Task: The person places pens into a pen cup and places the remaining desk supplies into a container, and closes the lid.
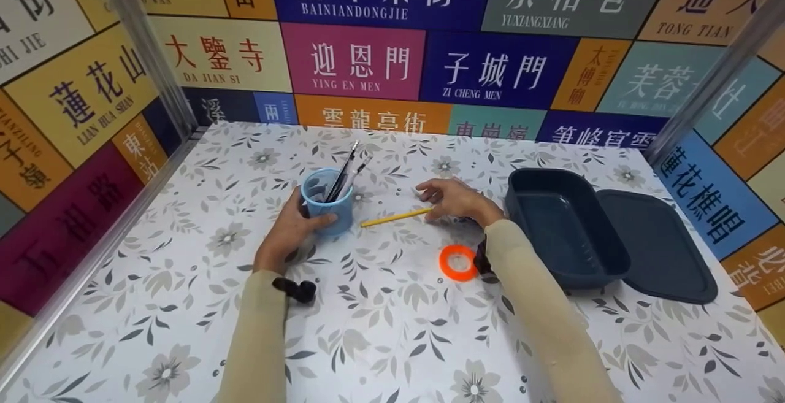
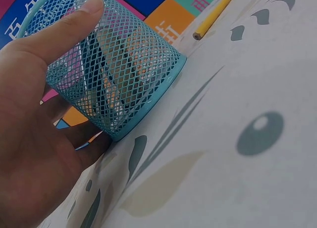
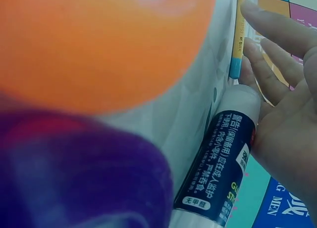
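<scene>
My left hand (image 1: 288,228) grips a light blue mesh pen cup (image 1: 336,219), thumb on the near side, fingers round the far side. Pens (image 1: 343,179) stand tilted inside. A yellow pencil (image 1: 392,217) lies right of the cup, its blue end towards my right hand (image 1: 457,199). That hand's thumb touches the pencil while the other fingers are loosely bent and apart from the thumb. Below them, in the right wrist view, lies a glue stick (image 3: 218,159) with a dark blue label. An orange tape roll (image 1: 457,262) lies near my right wrist.
A dark blue rectangular box (image 1: 573,268) stands open at the right, its flat lid (image 1: 668,256) beside it. A blurred purple thing (image 3: 84,173) fills the right wrist view's lower left corner. Panels with street names (image 1: 362,59) enclose the floral tabletop (image 1: 380,341).
</scene>
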`<state>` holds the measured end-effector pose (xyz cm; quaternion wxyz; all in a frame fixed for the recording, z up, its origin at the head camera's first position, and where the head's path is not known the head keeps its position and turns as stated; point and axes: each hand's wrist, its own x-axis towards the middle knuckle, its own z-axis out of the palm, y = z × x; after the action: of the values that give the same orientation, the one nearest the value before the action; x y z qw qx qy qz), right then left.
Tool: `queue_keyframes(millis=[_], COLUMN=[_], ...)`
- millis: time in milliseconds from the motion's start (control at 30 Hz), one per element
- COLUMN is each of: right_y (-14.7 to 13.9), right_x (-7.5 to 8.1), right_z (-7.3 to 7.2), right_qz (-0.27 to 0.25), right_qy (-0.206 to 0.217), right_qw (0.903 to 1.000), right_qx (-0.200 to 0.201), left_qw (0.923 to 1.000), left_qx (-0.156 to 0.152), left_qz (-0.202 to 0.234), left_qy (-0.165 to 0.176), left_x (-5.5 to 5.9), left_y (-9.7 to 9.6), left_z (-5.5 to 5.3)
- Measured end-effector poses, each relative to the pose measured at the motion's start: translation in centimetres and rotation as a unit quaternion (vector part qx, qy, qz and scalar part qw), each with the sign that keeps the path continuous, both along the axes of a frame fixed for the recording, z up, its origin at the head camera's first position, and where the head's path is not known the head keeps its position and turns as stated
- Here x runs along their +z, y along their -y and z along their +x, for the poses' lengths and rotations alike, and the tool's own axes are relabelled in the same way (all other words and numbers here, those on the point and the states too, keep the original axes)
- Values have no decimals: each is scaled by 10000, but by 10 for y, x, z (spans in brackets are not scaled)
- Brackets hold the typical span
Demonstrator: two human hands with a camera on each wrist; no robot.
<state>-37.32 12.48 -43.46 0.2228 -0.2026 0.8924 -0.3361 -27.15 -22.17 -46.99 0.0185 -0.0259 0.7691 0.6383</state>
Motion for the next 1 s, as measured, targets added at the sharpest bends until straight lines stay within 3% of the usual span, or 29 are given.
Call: queue_keyframes(millis=[267,500,1000], right_y=[1,0,0], right_x=[0,-1,0], right_z=[0,1,6], right_qz=[214,101,370], right_qy=[-151,-56,-318], right_qw=[9997,9999,9987], right_qx=[-16,-24,-144], left_qw=[10000,9996,9999], left_qx=[7,-56,29], left_qz=[9,-127,-69], left_qy=[-42,-229,85], left_x=[-1,-3,0], left_y=[0,1,1], left_z=[0,-1,0])
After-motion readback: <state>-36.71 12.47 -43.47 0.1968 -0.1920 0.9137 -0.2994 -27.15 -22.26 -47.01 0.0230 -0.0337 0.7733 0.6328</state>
